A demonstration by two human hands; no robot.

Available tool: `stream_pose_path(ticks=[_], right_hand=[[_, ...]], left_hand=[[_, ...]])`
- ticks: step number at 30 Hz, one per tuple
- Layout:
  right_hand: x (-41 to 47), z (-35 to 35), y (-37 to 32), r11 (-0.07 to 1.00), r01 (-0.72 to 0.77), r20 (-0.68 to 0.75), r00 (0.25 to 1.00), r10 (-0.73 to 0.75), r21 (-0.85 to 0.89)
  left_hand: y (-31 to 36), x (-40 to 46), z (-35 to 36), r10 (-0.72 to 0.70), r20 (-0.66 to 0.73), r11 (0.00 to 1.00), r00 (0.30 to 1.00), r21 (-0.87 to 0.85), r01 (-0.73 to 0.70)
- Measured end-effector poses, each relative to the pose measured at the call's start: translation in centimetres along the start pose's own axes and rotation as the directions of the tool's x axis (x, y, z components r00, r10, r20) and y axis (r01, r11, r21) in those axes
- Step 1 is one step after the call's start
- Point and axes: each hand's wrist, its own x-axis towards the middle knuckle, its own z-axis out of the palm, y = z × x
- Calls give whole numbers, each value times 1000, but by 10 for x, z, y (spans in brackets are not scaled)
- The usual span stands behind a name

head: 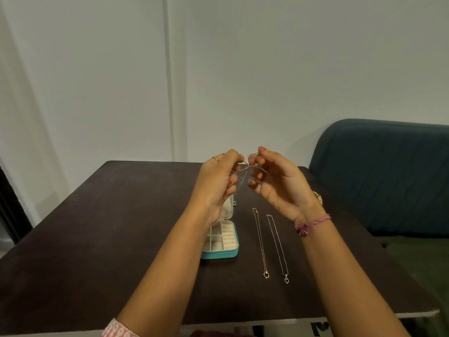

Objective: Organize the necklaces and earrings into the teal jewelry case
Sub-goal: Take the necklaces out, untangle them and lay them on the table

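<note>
Both hands are raised above the dark table (121, 227). My left hand (218, 181) and my right hand (274, 181) pinch a thin silver necklace chain (243, 176) between them, and it hangs down between the palms. The teal jewelry case (220, 254) stands open below my left wrist, with cream compartments in its base and its lid upright; my forearm hides its left part. To the right of the case, a gold necklace (260, 242) with a ring pendant and a silver necklace (277, 246) with a heart pendant lie straight on the table.
A dark blue upholstered chair (384, 171) stands behind the table's right side. A white wall rises behind the table. The table's near edge runs along the bottom of the view.
</note>
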Motion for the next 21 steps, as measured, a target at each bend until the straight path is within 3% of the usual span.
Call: stream_pose_path(ticks=[3,5,11,21], right_hand=[[2,-6,7,951,33,66,996,-56,307],[2,-8,8,920,27,78,995,-62,391],[-3,-5,1,1000,-18,-23,1000,18,24],[-7,-15,5,994,48,155,986,-63,98]], left_hand=[[-2,0,-1,-32,16,999,999,-31,32],[-1,0,-1,-36,11,999,999,-1,36],[1,-1,-2,-70,73,997,995,-7,71],[-2,-4,-2,-88,204,995,975,56,78]])
